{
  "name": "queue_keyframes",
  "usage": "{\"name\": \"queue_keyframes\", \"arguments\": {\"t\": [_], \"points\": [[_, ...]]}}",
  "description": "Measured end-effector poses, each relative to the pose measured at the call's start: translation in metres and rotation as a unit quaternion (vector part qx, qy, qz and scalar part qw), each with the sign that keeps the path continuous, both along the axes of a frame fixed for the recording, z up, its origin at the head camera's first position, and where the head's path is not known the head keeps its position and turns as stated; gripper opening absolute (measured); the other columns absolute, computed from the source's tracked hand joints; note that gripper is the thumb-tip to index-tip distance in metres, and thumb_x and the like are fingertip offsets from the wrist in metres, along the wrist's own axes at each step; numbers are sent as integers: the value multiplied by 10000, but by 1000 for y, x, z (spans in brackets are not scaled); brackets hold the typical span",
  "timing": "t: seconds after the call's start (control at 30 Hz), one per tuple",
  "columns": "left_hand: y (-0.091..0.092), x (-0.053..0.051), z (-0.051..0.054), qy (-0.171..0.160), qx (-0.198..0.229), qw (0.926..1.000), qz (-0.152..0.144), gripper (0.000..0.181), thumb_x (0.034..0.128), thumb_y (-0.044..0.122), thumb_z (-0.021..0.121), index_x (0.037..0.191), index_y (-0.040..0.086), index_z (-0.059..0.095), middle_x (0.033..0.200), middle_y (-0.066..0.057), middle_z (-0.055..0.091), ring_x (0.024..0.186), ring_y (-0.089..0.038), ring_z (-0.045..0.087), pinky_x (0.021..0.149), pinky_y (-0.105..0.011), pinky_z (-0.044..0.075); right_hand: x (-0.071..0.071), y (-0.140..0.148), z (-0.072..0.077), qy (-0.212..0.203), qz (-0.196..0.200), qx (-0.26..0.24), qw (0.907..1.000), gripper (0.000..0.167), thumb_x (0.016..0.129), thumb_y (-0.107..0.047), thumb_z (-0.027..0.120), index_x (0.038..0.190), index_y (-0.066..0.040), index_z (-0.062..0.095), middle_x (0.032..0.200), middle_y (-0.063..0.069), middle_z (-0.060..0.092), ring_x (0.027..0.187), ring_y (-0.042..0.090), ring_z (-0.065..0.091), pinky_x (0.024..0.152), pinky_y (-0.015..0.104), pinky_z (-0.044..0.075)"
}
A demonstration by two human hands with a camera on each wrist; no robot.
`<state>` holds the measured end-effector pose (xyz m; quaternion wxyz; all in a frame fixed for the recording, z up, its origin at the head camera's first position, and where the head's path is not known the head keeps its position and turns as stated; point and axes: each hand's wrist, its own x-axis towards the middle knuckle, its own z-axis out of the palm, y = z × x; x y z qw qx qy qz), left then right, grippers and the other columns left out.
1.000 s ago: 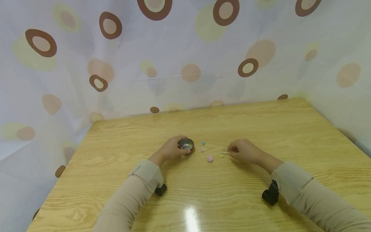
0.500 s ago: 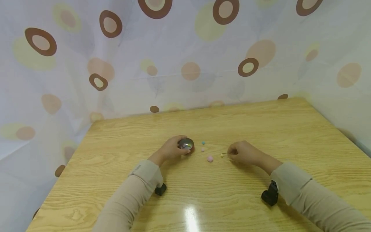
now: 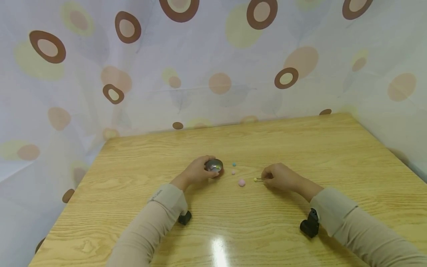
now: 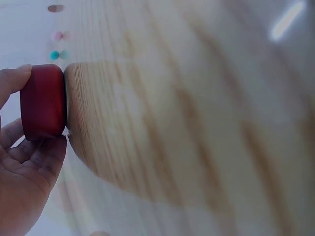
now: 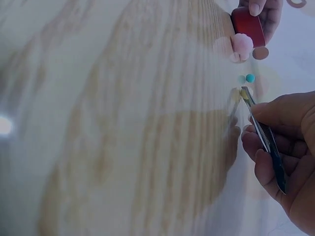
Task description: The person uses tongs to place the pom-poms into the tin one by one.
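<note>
My left hand [image 3: 196,171] holds a small round bowl [image 3: 214,165] by its sides, thumb at the near side. Its inside is shiny metal with something small and yellow-green in it; in the left wrist view the bowl's outer wall [image 4: 43,102] is dark red. My right hand [image 3: 281,176] pinches metal tweezers [image 5: 268,140], pointing left. Between the tweezer tips, at the table surface, is a tiny yellow ball [image 3: 255,179]. From the bowl to the tweezers lie a larger fuzzy pink pom-pom [image 3: 241,182], a small pink ball [image 3: 233,172] and a teal ball [image 3: 234,164].
The wooden table [image 3: 213,215] has a glossy surface with a light reflection near the front. A patterned curtain [image 3: 200,55] hangs behind it and along both sides. Black wrist cameras [image 3: 310,224] are strapped below the sleeves.
The right hand has shifted slightly toward the table's front. The tweezer tips, earlier just beyond the yellow ball, are now around it. The left hand and bowl have stayed in place.
</note>
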<state>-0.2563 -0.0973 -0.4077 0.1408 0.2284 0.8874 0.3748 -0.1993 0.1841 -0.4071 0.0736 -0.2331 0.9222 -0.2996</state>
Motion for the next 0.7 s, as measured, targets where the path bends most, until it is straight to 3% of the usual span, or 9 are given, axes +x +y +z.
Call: {"name": "queue_keyframes", "arguments": {"t": [0.7], "points": [[0, 1, 1, -62, 24, 10000, 28, 586, 777, 199, 653, 1261, 17, 377, 1189, -106, 457, 1031, -218, 472, 843, -329, 398, 0, 0, 3, 131, -35, -22, 9999, 102, 772, -9, 580, 863, -6, 626, 795, 25, 590, 684, 121, 494, 617, 294, 439]]}}
